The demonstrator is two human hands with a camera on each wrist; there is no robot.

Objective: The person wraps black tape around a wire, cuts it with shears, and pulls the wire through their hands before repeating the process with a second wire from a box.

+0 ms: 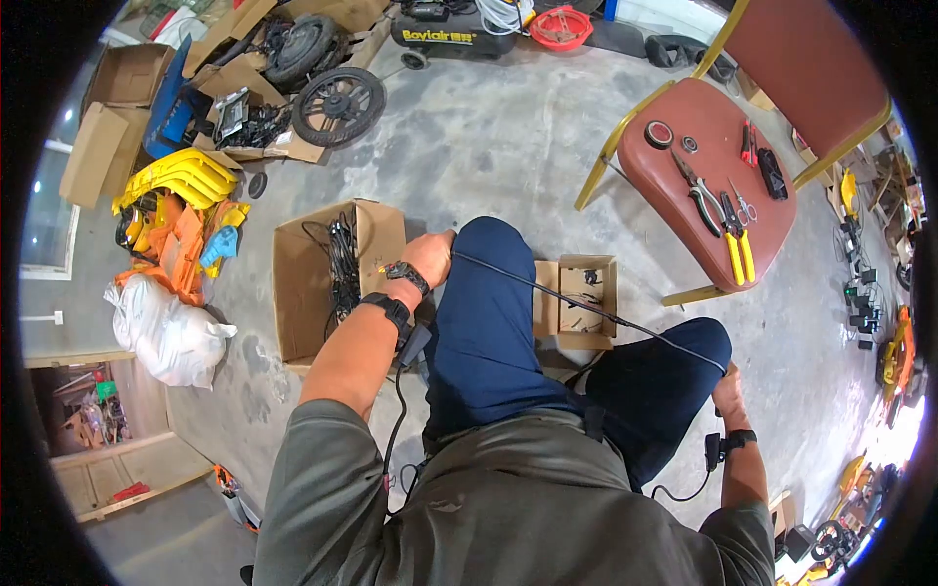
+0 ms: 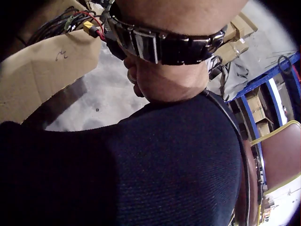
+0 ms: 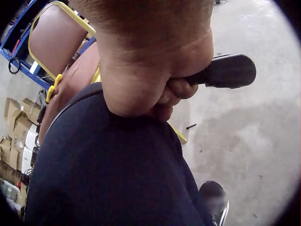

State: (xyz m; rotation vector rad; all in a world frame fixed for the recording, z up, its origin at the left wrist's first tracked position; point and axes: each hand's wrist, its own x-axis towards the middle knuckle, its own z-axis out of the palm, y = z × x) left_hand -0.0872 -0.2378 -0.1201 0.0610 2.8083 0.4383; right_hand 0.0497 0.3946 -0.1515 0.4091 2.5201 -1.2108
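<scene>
A thin black cable point(image 1: 547, 288) stretches over both knees, from one hand to the other. At its left end my left hand point(image 1: 430, 256) grips it beside the left knee, fingers curled under and partly hidden by the wrist. Close by that hand in the left wrist view is a yellow connector point(image 2: 88, 27) on red and black wires. My right hand point(image 1: 728, 393) holds the other end low outside the right knee. From its curled fingers sticks a flat black piece with a rounded end point(image 3: 230, 70); I cannot tell what kind it is.
A cardboard box point(image 1: 293, 293) of black cables stands by the left hand, and a small open box point(image 1: 586, 342) sits between the knees. Pliers point(image 1: 740, 256), scissors point(image 1: 746, 209) and tape rolls lie on a chair point(image 1: 645, 176). Wheels, yellow panels and a compressor point(image 1: 449, 39) stand beyond.
</scene>
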